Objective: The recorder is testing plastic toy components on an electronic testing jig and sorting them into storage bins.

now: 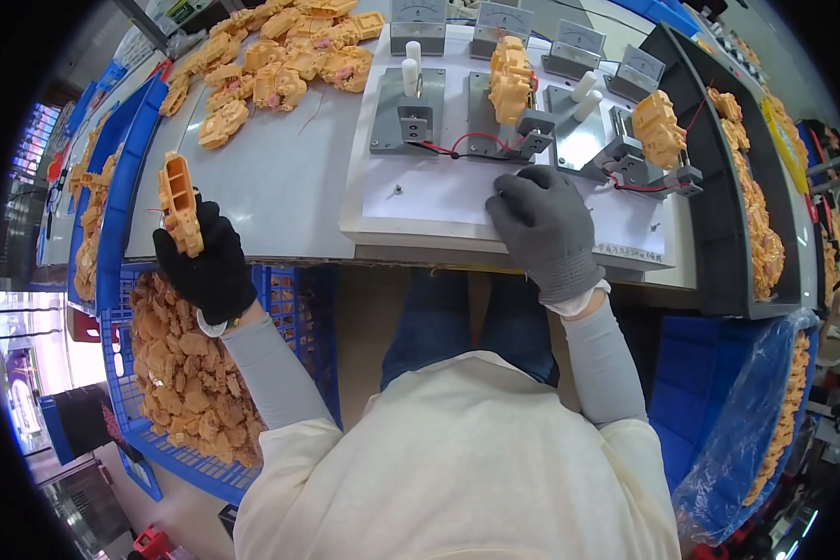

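Observation:
At the table's left side, my left hand, in a black glove, is closed around an orange plastic housing. The housing stands roughly upright, its hollow compartments showing. My right hand, in a grey glove, is over the front of the white board. Its fingers are curled down, and what they may hold is hidden. Just beyond it stand metal test fixtures with red wires. One orange housing sits on a middle fixture, another housing on the rightmost. White pegs rise from the leftmost fixture.
Analog meters line the board's back. A pile of orange housings lies at the far left. A blue bin flanks the table, with a filled blue crate below. A dark tray of housings stands right.

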The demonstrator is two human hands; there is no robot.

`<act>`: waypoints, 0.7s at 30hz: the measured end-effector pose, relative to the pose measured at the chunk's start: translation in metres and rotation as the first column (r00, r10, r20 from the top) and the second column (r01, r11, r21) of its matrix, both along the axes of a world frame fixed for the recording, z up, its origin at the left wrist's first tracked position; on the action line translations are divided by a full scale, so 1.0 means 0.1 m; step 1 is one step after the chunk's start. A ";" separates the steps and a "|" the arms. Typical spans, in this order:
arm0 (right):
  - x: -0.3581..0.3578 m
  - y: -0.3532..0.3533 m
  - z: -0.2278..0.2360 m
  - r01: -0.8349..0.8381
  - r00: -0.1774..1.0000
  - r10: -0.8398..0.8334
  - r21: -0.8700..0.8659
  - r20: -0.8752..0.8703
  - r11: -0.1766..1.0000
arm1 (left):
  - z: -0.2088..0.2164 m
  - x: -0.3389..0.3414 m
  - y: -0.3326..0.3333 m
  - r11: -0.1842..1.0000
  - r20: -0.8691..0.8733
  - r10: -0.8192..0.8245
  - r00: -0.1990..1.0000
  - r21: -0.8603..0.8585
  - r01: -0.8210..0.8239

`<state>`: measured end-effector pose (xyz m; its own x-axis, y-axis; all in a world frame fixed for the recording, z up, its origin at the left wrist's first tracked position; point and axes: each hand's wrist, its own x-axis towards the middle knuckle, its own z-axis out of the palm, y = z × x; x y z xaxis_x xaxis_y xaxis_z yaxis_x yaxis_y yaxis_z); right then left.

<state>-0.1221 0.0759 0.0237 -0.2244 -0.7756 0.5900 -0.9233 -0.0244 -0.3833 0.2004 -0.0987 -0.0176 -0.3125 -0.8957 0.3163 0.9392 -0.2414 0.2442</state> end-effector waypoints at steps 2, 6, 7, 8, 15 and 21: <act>-0.07 -0.03 -0.05 -0.118 0.992 0.116 0.058 0.049 0.991 | 0.07 -0.01 0.05 1.000 0.010 0.027 1.000 0.015 -0.027; -0.12 0.00 -0.03 -0.174 0.985 0.174 0.057 0.018 0.983 | 0.11 -0.02 0.10 0.999 -0.054 0.003 0.999 -0.041 -0.005; -0.10 0.01 -0.02 -0.167 0.986 0.166 0.065 0.024 0.984 | 0.11 -0.04 0.11 0.997 -0.116 -0.020 0.993 -0.075 0.012; -0.09 0.01 0.00 -0.160 0.987 0.158 0.067 0.028 0.985 | 0.06 -0.02 0.09 0.998 -0.157 -0.051 0.986 -0.038 0.045; -0.06 0.08 0.06 -0.103 0.943 0.089 0.029 0.320 0.994 | 0.01 -0.06 0.12 0.987 -0.465 -0.088 0.881 0.082 0.142; -0.16 0.17 0.05 -0.199 0.844 0.137 0.066 0.518 0.978 | 0.09 0.08 0.21 0.992 -0.461 -0.056 0.886 0.077 0.103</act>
